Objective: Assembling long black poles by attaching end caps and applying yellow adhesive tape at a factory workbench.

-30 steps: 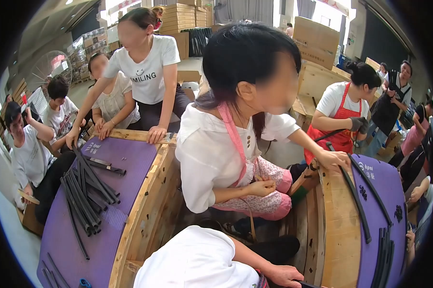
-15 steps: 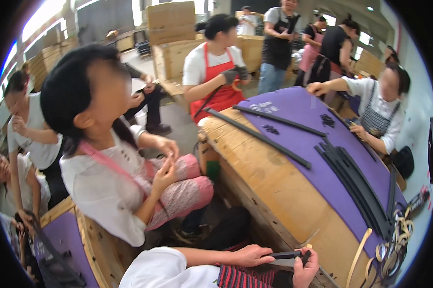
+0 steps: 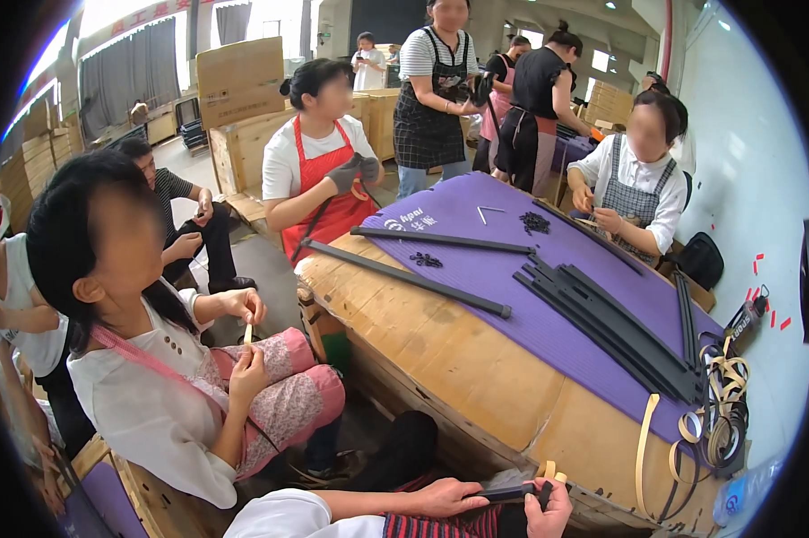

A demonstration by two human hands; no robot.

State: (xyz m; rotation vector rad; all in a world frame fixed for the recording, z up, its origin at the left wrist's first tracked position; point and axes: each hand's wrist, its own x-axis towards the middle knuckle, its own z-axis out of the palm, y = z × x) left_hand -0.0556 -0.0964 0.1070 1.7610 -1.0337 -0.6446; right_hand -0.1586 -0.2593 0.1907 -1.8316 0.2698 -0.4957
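Observation:
My left hand [image 3: 454,498], at the lower edge of the head view, is closed around a thin black bar [image 3: 505,494]. My right hand [image 3: 549,512] pinches at the bar's other end, where a short black strip [image 3: 545,492] shows between the fingers. A pale yellow strip [image 3: 560,478] sticks out above those fingertips. Whether it is joined to the black strip cannot be made out. Both hands are beside the near edge of the wooden crate top [image 3: 561,408].
A purple mat [image 3: 454,197] on the crate carries black bars [image 3: 619,327], small black parts [image 3: 534,222] and an L-shaped key [image 3: 483,214]. Coiled strips [image 3: 722,386] and a plastic bottle [image 3: 747,491] are at right. A seated co-worker [image 3: 144,394] is close at left; others surround the crate.
The whole view has shifted, moving the crate and people left. The co-worker across the mat has drawn an outstretched hand back. My hands still hold the bar and strip.

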